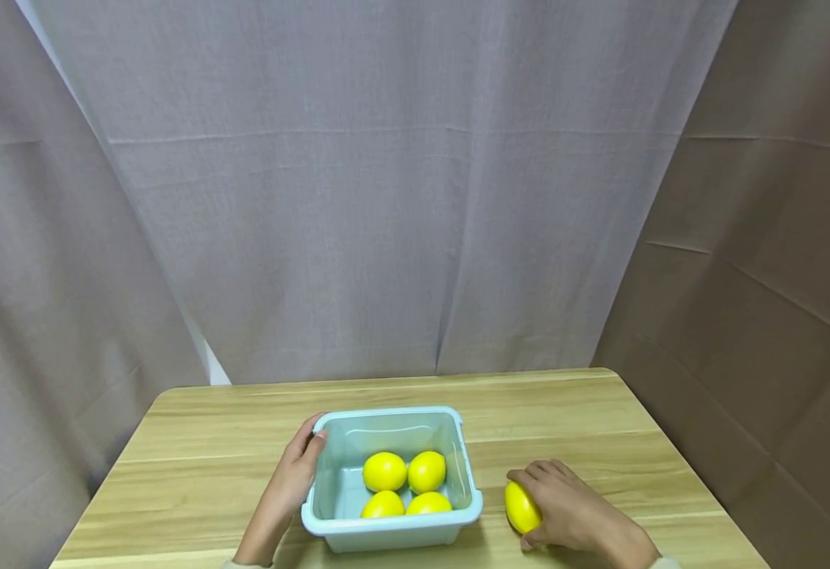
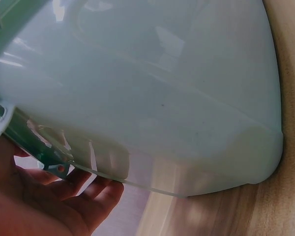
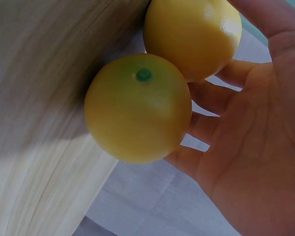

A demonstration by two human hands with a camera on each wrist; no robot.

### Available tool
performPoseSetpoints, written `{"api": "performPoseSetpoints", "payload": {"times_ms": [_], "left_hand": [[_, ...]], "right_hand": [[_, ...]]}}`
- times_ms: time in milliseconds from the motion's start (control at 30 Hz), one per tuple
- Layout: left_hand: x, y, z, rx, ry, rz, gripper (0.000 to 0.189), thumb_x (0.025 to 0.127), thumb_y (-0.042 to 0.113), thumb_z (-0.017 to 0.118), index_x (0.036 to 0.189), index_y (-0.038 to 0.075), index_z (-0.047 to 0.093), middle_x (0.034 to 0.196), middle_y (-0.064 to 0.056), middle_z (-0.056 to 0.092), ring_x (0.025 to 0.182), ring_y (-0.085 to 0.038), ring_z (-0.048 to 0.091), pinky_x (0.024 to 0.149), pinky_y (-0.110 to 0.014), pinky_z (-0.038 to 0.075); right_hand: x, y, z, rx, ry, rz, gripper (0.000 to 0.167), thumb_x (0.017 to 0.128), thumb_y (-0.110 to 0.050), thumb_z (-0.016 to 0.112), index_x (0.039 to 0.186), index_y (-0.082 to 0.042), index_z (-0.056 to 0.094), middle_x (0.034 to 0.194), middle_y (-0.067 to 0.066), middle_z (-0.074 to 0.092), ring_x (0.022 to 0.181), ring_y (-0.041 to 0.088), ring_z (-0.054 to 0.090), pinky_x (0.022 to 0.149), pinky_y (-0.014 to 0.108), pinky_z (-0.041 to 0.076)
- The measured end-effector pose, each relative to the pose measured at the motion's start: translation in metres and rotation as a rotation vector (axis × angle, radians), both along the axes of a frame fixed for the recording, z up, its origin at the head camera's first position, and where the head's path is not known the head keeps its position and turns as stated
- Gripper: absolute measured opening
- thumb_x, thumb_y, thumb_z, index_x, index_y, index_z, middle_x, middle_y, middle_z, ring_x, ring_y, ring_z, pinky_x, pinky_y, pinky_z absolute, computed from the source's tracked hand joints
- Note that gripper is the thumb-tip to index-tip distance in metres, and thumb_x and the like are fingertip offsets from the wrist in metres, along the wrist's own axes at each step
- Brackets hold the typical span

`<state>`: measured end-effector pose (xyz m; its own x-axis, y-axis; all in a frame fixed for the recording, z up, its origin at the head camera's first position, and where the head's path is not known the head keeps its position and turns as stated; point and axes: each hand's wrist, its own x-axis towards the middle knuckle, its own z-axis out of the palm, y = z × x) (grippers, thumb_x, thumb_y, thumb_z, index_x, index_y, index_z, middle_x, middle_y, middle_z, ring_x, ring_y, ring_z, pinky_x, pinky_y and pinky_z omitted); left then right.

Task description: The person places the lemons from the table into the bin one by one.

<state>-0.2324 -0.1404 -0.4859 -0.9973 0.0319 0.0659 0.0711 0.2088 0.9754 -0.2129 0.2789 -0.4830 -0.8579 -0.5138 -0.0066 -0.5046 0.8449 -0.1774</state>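
Observation:
A pale blue-green plastic bin (image 1: 391, 523) stands on the table with several yellow lemons (image 1: 385, 472) inside. My left hand (image 1: 296, 476) grips its left rim, thumb on top; in the left wrist view its fingers (image 2: 105, 196) lie along the bin's outer wall (image 2: 162, 113). To the right of the bin, my right hand (image 1: 567, 506) holds a lemon (image 1: 522, 507) at the tabletop, fingers on the far side and thumb on the near side. The right wrist view has two lemons by the palm: one near the thumb (image 3: 191, 37), another with a green stem end (image 3: 137, 113).
The wood-grain table (image 1: 244, 419) has rounded far corners. Grey curtains (image 1: 358, 237) hang behind it and at the left, and a brown curtain (image 1: 756, 316) hangs along its right side.

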Motion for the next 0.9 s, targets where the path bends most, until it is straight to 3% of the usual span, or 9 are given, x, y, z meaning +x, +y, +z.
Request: {"api": "performPoseSetpoints", "payload": {"times_ms": [400,900], "left_hand": [[-0.0002,0.0001,-0.0006,0.001,-0.006,0.001,0.047,0.115,0.022,0.039,0.158,0.003,0.041,0.163,-0.026,0.041,0.155,-0.046,0.029,0.124,-0.064,0.022],[0.0003,-0.0003,-0.0005,0.017,0.005,-0.003,0.047,0.115,0.021,0.04,0.158,0.003,0.041,0.161,-0.026,0.042,0.153,-0.046,0.033,0.123,-0.065,0.024]], "right_hand": [[0.0001,-0.0012,-0.0047,0.002,0.05,0.005,0.089,0.058,-0.04,0.099,0.128,0.003,0.063,0.12,0.014,0.066,0.118,0.042,0.06,0.11,0.065,0.042],[0.0017,-0.0007,-0.0031,-0.026,0.043,-0.002,0.089,0.058,-0.041,0.098,0.128,0.001,0.063,0.122,0.014,0.066,0.119,0.042,0.06,0.111,0.065,0.042]]}}
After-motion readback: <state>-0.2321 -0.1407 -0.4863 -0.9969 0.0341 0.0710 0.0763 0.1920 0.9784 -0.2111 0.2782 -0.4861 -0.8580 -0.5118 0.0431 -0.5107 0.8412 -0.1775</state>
